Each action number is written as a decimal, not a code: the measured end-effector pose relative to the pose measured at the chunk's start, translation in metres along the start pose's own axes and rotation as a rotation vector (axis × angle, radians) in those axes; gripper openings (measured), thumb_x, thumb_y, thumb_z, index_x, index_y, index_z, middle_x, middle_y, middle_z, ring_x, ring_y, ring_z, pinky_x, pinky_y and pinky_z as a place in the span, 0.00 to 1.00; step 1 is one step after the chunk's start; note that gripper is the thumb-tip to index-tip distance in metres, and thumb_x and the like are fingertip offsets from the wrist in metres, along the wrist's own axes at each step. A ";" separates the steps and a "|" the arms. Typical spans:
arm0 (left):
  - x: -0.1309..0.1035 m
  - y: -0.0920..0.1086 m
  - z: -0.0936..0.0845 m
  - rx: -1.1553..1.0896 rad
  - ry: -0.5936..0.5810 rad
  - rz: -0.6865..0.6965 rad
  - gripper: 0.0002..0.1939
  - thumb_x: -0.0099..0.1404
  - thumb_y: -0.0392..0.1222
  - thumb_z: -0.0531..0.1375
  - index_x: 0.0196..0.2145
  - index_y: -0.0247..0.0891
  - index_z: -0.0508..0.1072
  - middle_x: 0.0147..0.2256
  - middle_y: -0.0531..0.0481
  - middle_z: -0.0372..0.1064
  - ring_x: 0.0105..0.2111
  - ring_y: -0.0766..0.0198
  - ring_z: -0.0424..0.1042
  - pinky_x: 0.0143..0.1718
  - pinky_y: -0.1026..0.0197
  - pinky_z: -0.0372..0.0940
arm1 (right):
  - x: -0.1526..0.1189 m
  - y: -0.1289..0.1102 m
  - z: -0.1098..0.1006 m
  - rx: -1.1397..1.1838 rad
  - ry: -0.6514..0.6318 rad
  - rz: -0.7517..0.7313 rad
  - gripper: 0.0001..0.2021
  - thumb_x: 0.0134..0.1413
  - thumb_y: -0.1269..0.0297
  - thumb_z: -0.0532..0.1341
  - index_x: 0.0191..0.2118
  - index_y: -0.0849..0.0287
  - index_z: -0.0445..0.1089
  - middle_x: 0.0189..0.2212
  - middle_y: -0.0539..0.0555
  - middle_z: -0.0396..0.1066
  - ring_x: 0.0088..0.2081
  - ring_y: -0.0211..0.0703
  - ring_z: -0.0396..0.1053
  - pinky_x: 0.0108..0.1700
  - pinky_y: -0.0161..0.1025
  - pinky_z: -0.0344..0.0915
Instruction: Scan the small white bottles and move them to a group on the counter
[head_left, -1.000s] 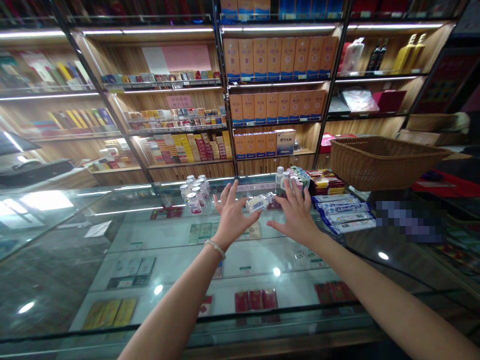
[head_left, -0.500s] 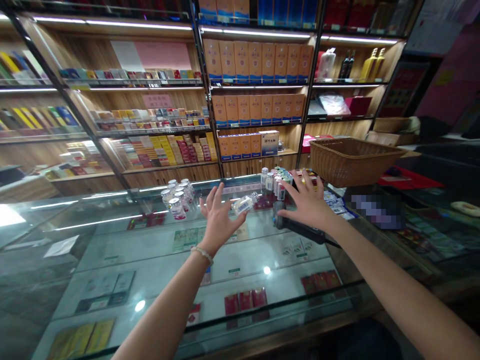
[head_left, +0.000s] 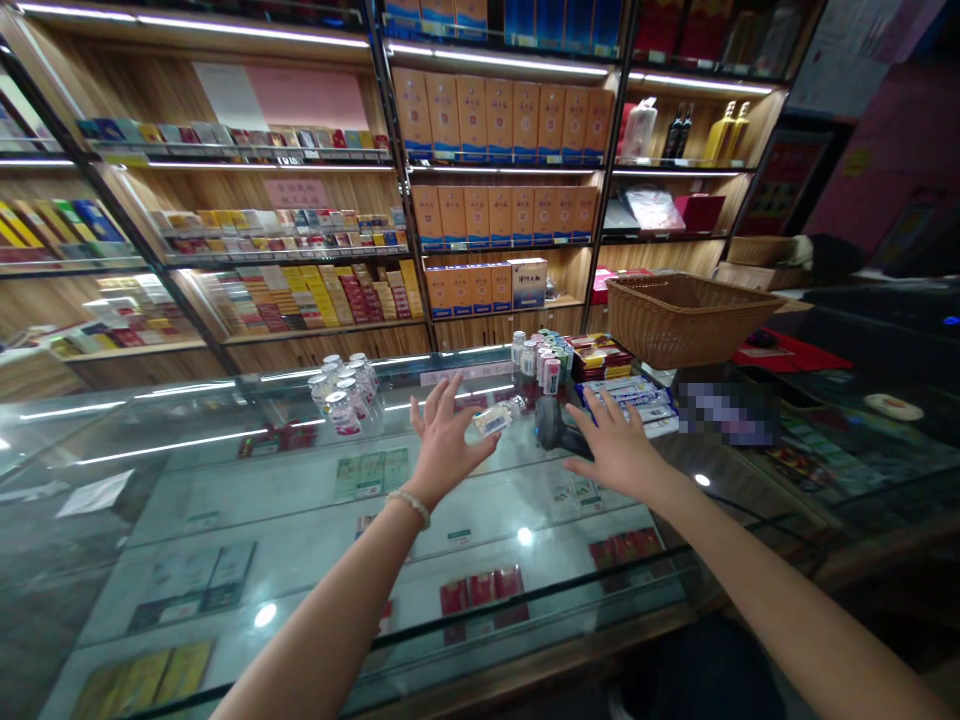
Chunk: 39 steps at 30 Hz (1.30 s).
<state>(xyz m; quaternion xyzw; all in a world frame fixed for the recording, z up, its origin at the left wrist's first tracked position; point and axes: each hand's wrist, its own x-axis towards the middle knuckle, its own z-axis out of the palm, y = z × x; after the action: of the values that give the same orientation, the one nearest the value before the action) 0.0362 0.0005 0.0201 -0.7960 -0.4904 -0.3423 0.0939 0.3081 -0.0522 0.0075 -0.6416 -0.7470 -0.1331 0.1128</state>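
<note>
Between the thumb and index finger of my left hand [head_left: 444, 445] is a small clear bottle [head_left: 496, 416] with a pale label, tilted sideways with its neck pointing right. The other fingers of that hand are raised and spread. My right hand [head_left: 619, 445] is open, fingers apart, above the handle of a black handheld barcode scanner [head_left: 550, 424] on the glass counter. It hides part of the handle, so contact is unclear. A group of small clear bottles [head_left: 345, 395] stands beyond my left hand; several colourful little bottles [head_left: 541, 357] stand behind the scanner.
Blue-and-white packets [head_left: 637, 400] and red-and-yellow packs [head_left: 600, 353] lie right of the colourful bottles. Behind them is a wicker basket [head_left: 686, 320]. The glass counter [head_left: 480, 510] has boxes displayed beneath its top. Shelves with orange boxes [head_left: 499, 118] rise at the back.
My right hand has come lower and nearer to me, uncovering the packs behind it. My left hand and its bottle have shifted slightly right over the counter. The view has turned a little.
</note>
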 end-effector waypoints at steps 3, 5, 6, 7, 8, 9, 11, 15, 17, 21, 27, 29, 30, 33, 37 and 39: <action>-0.003 0.003 0.004 -0.006 -0.030 0.028 0.15 0.59 0.51 0.68 0.41 0.44 0.80 0.71 0.42 0.51 0.70 0.38 0.50 0.69 0.27 0.33 | 0.001 -0.009 -0.003 0.041 -0.056 0.010 0.32 0.54 0.62 0.64 0.65 0.65 0.61 0.68 0.73 0.54 0.66 0.67 0.56 0.60 0.59 0.61; -0.004 0.004 0.005 -0.005 -0.041 0.036 0.15 0.58 0.50 0.68 0.42 0.44 0.80 0.71 0.42 0.51 0.70 0.38 0.50 0.69 0.27 0.33 | 0.003 -0.013 -0.004 0.074 -0.086 0.014 0.30 0.52 0.67 0.63 0.62 0.67 0.63 0.64 0.73 0.58 0.62 0.64 0.61 0.57 0.53 0.65; -0.004 0.004 0.005 -0.003 -0.045 0.035 0.15 0.58 0.50 0.68 0.42 0.44 0.80 0.71 0.42 0.51 0.70 0.38 0.50 0.69 0.27 0.33 | 0.005 -0.015 -0.004 0.090 -0.100 0.023 0.29 0.51 0.68 0.63 0.61 0.67 0.63 0.62 0.72 0.60 0.60 0.62 0.63 0.56 0.51 0.65; -0.004 0.005 0.005 -0.002 -0.050 0.035 0.15 0.58 0.50 0.68 0.42 0.44 0.80 0.71 0.42 0.50 0.70 0.38 0.50 0.69 0.27 0.33 | 0.006 -0.017 -0.004 0.103 -0.117 0.037 0.28 0.51 0.69 0.62 0.60 0.67 0.63 0.60 0.71 0.62 0.58 0.61 0.65 0.54 0.50 0.66; -0.004 0.005 0.005 0.000 -0.054 0.033 0.16 0.58 0.50 0.68 0.43 0.44 0.80 0.71 0.42 0.50 0.70 0.38 0.50 0.69 0.26 0.33 | 0.008 -0.019 -0.004 0.114 -0.135 0.055 0.27 0.51 0.70 0.62 0.58 0.66 0.64 0.57 0.69 0.64 0.55 0.59 0.67 0.52 0.48 0.67; -0.004 0.005 0.004 0.002 -0.055 0.031 0.16 0.58 0.50 0.68 0.43 0.44 0.80 0.71 0.42 0.50 0.70 0.38 0.50 0.69 0.26 0.33 | 0.010 -0.020 -0.003 0.123 -0.152 0.078 0.25 0.52 0.69 0.62 0.57 0.65 0.64 0.55 0.68 0.65 0.53 0.58 0.68 0.50 0.48 0.67; -0.004 0.004 0.004 0.004 -0.053 0.026 0.16 0.58 0.51 0.68 0.43 0.44 0.80 0.71 0.42 0.51 0.70 0.38 0.50 0.69 0.26 0.33 | 0.012 -0.024 -0.001 0.142 -0.174 0.125 0.20 0.54 0.68 0.62 0.54 0.65 0.66 0.51 0.67 0.67 0.50 0.58 0.71 0.48 0.46 0.67; -0.004 0.001 0.004 -0.002 -0.036 0.020 0.15 0.58 0.51 0.68 0.42 0.44 0.80 0.71 0.42 0.51 0.69 0.38 0.50 0.68 0.25 0.34 | 0.015 -0.024 0.003 0.190 -0.168 0.159 0.18 0.55 0.67 0.61 0.51 0.65 0.69 0.47 0.65 0.70 0.49 0.56 0.72 0.47 0.44 0.66; -0.003 -0.001 0.005 -0.008 -0.019 0.008 0.15 0.58 0.51 0.68 0.42 0.44 0.80 0.71 0.42 0.52 0.69 0.38 0.51 0.68 0.25 0.35 | 0.017 -0.019 0.004 0.226 -0.132 0.170 0.19 0.55 0.67 0.61 0.53 0.65 0.69 0.48 0.64 0.71 0.49 0.55 0.73 0.48 0.43 0.66; -0.001 -0.007 0.003 -0.008 0.009 -0.047 0.15 0.58 0.51 0.69 0.42 0.45 0.80 0.70 0.41 0.53 0.69 0.39 0.51 0.68 0.25 0.36 | 0.025 -0.010 -0.005 0.538 0.091 0.203 0.20 0.52 0.63 0.63 0.52 0.62 0.71 0.46 0.61 0.75 0.48 0.54 0.74 0.47 0.44 0.67; 0.002 -0.019 -0.001 0.005 0.065 -0.115 0.16 0.59 0.51 0.68 0.44 0.46 0.80 0.70 0.42 0.54 0.69 0.40 0.51 0.68 0.26 0.38 | 0.026 -0.027 -0.023 1.088 0.118 0.145 0.17 0.51 0.51 0.63 0.39 0.59 0.77 0.34 0.55 0.80 0.38 0.51 0.76 0.41 0.44 0.71; 0.002 -0.024 -0.001 0.022 0.088 -0.127 0.16 0.59 0.52 0.68 0.44 0.46 0.80 0.70 0.43 0.54 0.69 0.40 0.51 0.68 0.27 0.38 | 0.022 -0.039 -0.024 1.129 0.075 0.093 0.16 0.48 0.54 0.65 0.38 0.59 0.78 0.34 0.56 0.81 0.37 0.51 0.76 0.41 0.45 0.72; 0.002 -0.026 -0.001 0.033 0.099 -0.131 0.15 0.59 0.52 0.68 0.43 0.46 0.80 0.70 0.43 0.54 0.69 0.40 0.51 0.68 0.28 0.38 | 0.020 -0.044 -0.023 1.128 0.066 0.068 0.14 0.47 0.56 0.65 0.38 0.59 0.78 0.34 0.56 0.81 0.37 0.51 0.77 0.41 0.46 0.72; 0.002 -0.031 0.000 0.063 0.133 -0.149 0.15 0.59 0.51 0.68 0.43 0.45 0.80 0.69 0.43 0.55 0.68 0.40 0.51 0.69 0.29 0.38 | 0.016 -0.056 -0.022 1.098 0.057 0.024 0.13 0.46 0.61 0.65 0.39 0.58 0.79 0.36 0.55 0.82 0.39 0.52 0.78 0.43 0.47 0.73; 0.003 -0.033 -0.001 0.075 0.158 -0.186 0.15 0.60 0.50 0.68 0.44 0.44 0.80 0.69 0.41 0.56 0.69 0.41 0.51 0.69 0.30 0.38 | 0.013 -0.061 -0.024 1.067 0.018 0.022 0.13 0.46 0.64 0.63 0.40 0.58 0.79 0.35 0.55 0.82 0.39 0.53 0.78 0.42 0.46 0.73; 0.004 -0.033 0.000 0.073 0.165 -0.193 0.15 0.60 0.50 0.68 0.44 0.44 0.79 0.69 0.41 0.55 0.69 0.41 0.51 0.69 0.31 0.39 | 0.012 -0.062 -0.026 1.059 -0.010 0.020 0.14 0.46 0.65 0.63 0.41 0.58 0.79 0.36 0.56 0.82 0.39 0.53 0.78 0.42 0.46 0.73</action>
<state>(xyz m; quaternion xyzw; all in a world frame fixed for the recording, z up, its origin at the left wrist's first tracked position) 0.0095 0.0195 0.0167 -0.7102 -0.5674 -0.3960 0.1298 0.2454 -0.0587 0.0328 -0.5046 -0.7062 0.2664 0.4191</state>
